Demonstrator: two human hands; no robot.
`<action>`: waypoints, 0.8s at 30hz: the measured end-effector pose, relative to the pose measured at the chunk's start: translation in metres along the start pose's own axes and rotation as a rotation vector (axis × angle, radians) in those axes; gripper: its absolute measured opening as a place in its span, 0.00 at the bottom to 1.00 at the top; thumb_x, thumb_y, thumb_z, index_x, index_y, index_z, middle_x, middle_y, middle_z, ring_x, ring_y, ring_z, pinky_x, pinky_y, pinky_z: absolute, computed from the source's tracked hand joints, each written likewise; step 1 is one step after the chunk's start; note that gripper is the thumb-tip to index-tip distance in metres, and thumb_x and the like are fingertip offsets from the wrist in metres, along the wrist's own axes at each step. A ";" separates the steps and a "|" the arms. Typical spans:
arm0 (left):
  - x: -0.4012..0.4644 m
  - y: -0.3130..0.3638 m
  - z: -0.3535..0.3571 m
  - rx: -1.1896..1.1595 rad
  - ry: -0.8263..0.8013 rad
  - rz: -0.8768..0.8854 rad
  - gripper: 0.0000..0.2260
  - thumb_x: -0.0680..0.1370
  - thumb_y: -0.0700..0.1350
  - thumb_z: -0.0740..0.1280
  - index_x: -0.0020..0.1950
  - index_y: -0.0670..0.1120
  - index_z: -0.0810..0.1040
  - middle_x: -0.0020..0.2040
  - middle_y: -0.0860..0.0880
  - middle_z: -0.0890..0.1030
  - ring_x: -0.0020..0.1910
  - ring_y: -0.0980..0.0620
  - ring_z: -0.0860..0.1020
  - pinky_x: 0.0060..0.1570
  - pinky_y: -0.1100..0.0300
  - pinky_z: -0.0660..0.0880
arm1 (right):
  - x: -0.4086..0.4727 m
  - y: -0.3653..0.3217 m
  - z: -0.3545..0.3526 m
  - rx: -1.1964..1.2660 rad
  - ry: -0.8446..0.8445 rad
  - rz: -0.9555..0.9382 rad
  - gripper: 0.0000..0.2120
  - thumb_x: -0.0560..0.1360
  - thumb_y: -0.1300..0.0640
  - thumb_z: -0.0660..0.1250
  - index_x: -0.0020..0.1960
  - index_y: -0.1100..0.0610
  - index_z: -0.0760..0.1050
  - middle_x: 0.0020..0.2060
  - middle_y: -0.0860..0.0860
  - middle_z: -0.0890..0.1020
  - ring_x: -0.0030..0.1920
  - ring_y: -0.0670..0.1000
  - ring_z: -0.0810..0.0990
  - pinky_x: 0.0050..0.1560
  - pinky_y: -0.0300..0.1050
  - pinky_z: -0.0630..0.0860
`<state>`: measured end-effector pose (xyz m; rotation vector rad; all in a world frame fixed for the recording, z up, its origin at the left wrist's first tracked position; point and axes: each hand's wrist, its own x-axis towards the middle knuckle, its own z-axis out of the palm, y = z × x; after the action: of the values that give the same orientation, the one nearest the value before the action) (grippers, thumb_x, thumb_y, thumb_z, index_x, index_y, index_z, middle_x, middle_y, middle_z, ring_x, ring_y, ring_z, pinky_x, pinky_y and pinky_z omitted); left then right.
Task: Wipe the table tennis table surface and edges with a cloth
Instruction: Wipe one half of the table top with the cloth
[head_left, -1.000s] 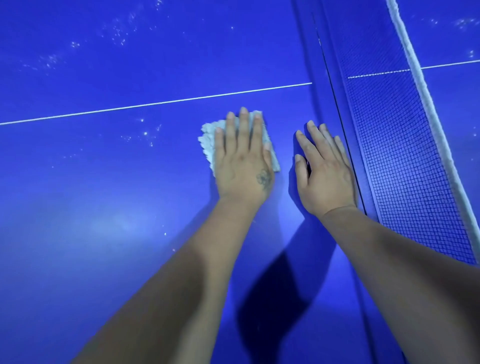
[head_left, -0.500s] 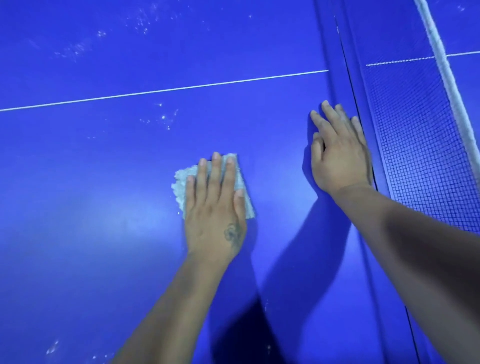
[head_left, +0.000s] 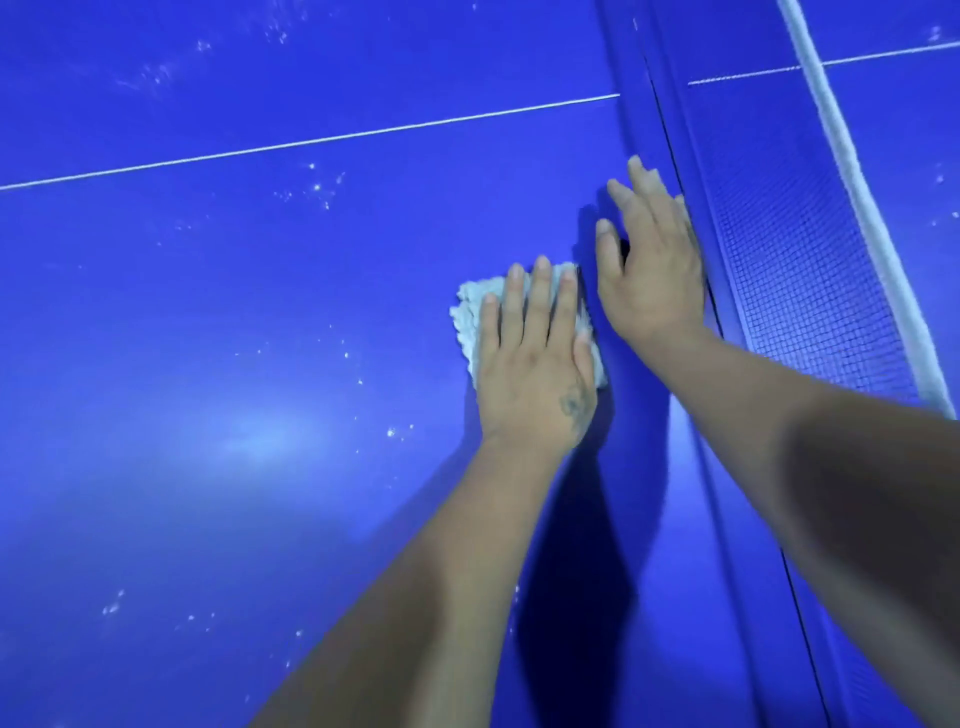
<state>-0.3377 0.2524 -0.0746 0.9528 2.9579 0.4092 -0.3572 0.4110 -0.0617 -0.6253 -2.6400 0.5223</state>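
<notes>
Pressing flat w/ straight fingers, the left hand (head_left: 535, 364) pins the cloth (head_left: 470, 317) to the blue table (head_left: 208, 322), just left of the right hand (head_left: 649, 265). Right hand lies flat, fingers spread, its outer edge beside the net (head_left: 795, 249) base. Wide bare surface w/ white specks (head_left: 317, 187) extends left toward the white line (head_left: 311, 141).

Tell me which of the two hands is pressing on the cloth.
The left hand, with the mark near its thumb, presses the cloth flat. The right hand rests bare on the table, beside the net.
</notes>
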 end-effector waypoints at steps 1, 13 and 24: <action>-0.015 -0.001 -0.002 0.002 -0.004 0.012 0.27 0.89 0.52 0.49 0.88 0.47 0.55 0.88 0.47 0.55 0.87 0.44 0.50 0.84 0.42 0.50 | -0.014 -0.004 -0.005 0.001 -0.002 0.008 0.21 0.87 0.51 0.57 0.77 0.57 0.73 0.82 0.52 0.66 0.83 0.55 0.62 0.84 0.53 0.55; -0.063 -0.078 -0.018 0.041 -0.037 -0.155 0.27 0.89 0.53 0.47 0.88 0.49 0.53 0.88 0.49 0.54 0.88 0.45 0.49 0.85 0.41 0.50 | -0.151 0.001 -0.042 -0.277 -0.303 -0.002 0.27 0.87 0.47 0.48 0.86 0.50 0.57 0.86 0.48 0.52 0.86 0.51 0.45 0.85 0.59 0.47; 0.006 -0.015 -0.001 -0.008 -0.016 -0.137 0.28 0.88 0.54 0.44 0.89 0.49 0.50 0.89 0.47 0.52 0.88 0.43 0.47 0.84 0.41 0.46 | -0.148 -0.002 -0.040 -0.235 -0.246 0.022 0.26 0.87 0.50 0.51 0.84 0.50 0.63 0.85 0.48 0.57 0.86 0.51 0.51 0.84 0.59 0.51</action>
<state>-0.3510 0.2440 -0.0771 0.7437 2.9813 0.4075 -0.2174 0.3480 -0.0667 -0.6995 -2.9585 0.3142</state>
